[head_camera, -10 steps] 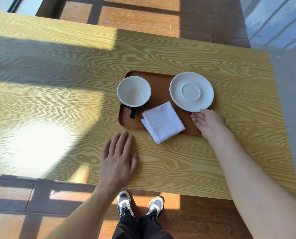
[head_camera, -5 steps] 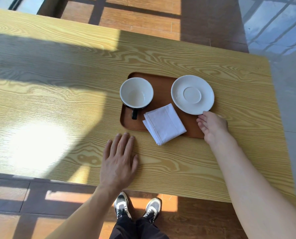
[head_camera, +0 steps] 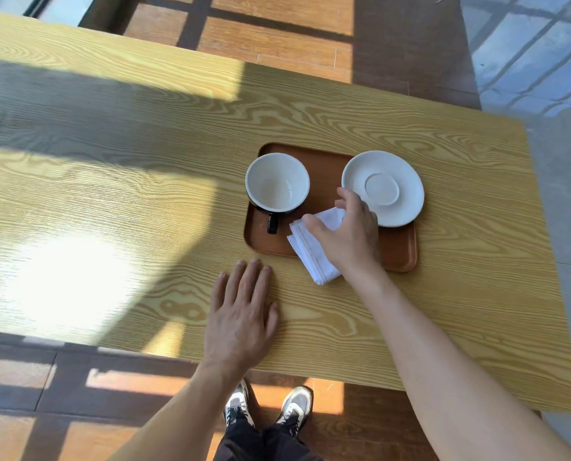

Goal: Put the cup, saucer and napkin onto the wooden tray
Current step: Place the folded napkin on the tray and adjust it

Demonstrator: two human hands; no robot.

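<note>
Now the wooden tray [head_camera: 398, 251] lies on the pale wood-grain surface [head_camera: 111, 194], its long axis running left to right across the view, and everything else is placed from it. At the tray's left end stands the cup [head_camera: 277, 183], upright, white inside and dark outside, with its dark handle pointing toward the tray's near edge and the person. At the tray's right end sits the white saucer [head_camera: 393, 184], face up, its rim reaching past the tray's far right corner. Between the two, at the tray's near edge, lies the folded white napkin [head_camera: 310, 254]. It is turned diagonally to the tray, one corner aimed at the gap between cup and saucer, the opposite corner hanging over the near rim onto the surface.

The right hand [head_camera: 347, 234] hovers over the middle of the tray, back of the hand up, the forearm coming in from the near right side of the surface. Its fingers [head_camera: 350, 197] are spread and slightly curled: the thumb tip meets the napkin's upper left edge, while the other fingertips reach to the saucer's near left rim. They look released rather than clenched; whether they pinch the napkin is hidden beneath the palm.

The left hand [head_camera: 240, 314] lies flat on the surface just nearer than the tray's near left corner, palm down, digits straight and together, pointing toward the tray, holding nothing.
</note>
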